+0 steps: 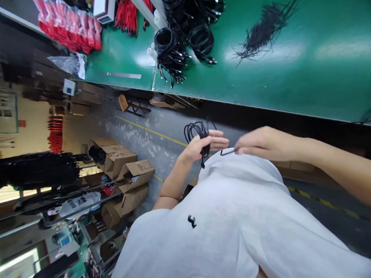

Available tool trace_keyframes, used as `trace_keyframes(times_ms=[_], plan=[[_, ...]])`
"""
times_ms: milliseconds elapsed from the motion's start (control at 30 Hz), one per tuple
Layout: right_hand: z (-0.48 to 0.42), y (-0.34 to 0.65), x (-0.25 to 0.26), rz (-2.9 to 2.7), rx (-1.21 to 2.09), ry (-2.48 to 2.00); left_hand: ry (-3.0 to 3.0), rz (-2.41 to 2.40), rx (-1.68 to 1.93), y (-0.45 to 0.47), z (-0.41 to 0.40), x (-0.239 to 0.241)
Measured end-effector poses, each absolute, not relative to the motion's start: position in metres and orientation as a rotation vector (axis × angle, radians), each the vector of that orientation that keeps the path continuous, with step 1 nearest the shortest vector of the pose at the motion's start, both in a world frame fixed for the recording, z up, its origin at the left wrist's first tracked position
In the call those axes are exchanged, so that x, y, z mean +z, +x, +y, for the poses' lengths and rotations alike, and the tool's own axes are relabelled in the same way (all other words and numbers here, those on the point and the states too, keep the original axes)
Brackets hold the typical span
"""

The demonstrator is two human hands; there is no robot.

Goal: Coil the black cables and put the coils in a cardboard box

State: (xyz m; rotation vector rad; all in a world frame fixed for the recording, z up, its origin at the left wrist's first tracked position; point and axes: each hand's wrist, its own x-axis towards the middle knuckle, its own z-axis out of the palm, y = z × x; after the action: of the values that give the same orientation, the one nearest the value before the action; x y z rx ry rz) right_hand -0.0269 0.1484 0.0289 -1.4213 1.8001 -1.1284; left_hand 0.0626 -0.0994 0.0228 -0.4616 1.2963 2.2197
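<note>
My left hand (199, 147) holds a coil of black cable (193, 130) in front of the white shirt, with the thumb pressed over the loops and the fingers stretched out to the right. A dark plug or cable end (203, 164) hangs below that palm. To the right, my right hand (256, 142) is closed with its fingertips together on a loose black strand (227, 152), slightly blurred. Whether this strand belongs to the coil or is a separate tie, I cannot tell. Both hands are off the bench, close to the body.
Beyond the hands runs a green workbench (269, 89), carrying several coiled black cables (171, 47) and a pile of thin black ties (264, 31). Bagged red cables (70, 25) and a metal ruler (123, 75) lie further left. Cardboard boxes (137, 174) and a wooden stool (128, 105) stand on the floor.
</note>
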Motion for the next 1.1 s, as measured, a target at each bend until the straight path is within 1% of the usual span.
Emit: trace_keyframes(times_ms=[67, 133, 300, 500, 700, 833, 900, 1000, 1100], plan=[[0.136, -0.038, 0.032, 1.830, -1.192, -1.354, -0.326, 1.204, 2.044, 0.066, -0.085, 0.018], [0.131, -0.047, 0.024, 1.833, -1.193, -1.301, -0.235, 1.114, 1.959, 0.070, -0.075, 0.017], [0.139, -0.057, 0.001, 1.835, -1.215, -1.200, -0.341, 0.912, 2.134, 0.071, -0.067, 0.020], [0.169, -0.080, -0.021, 2.145, -1.231, -1.001, -0.649, 0.946, 2.137, 0.075, -0.083, 0.024], [0.211, -0.090, -0.053, 2.348, -1.036, -0.839, -0.957, 1.006, 2.366, 0.083, -0.100, 0.031], [0.233, -0.089, -0.078, 2.489, -0.851, -0.785, -0.960, 1.016, 2.543, 0.084, -0.105, 0.047], [0.239, -0.088, -0.086, 2.479, -0.815, -0.641, -0.911, 1.013, 2.576, 0.083, -0.108, 0.054], [0.242, -0.084, -0.087, 2.460, -0.726, -0.431, -0.892, 1.035, 2.620, 0.084, -0.115, 0.057], [0.243, -0.077, -0.076, 2.586, -0.493, -0.479, -0.970, 1.074, 2.696, 0.086, -0.121, 0.051]])
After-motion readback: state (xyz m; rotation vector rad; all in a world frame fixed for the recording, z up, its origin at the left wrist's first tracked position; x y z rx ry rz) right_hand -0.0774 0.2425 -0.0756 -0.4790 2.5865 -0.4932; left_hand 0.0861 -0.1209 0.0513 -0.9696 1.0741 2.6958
